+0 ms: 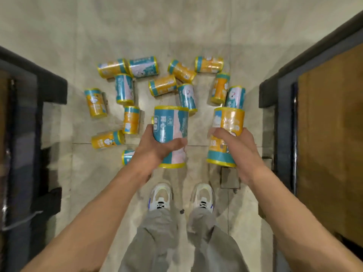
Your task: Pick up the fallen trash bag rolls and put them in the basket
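My left hand (pixel 155 148) grips a teal-and-pink trash bag roll (pixel 171 122) with yellow rims, lifted above the floor. My right hand (pixel 235 146) grips an orange-and-teal trash bag roll (pixel 228 118), also lifted. Several more rolls lie scattered on the floor beyond my hands, among them an orange one (pixel 162 85), a teal one (pixel 124 88) and an orange one at the left (pixel 95 102). Another roll (pixel 127 157) is partly hidden behind my left wrist. No basket is in view.
Dark shelving (pixel 29 118) flanks the aisle on the left. A dark frame with a wooden panel (pixel 324 124) borders it on the right. My feet in white shoes (pixel 161 197) stand on the beige tiled floor (pixel 176 26). A small grey block (pixel 229 178) lies near my right foot.
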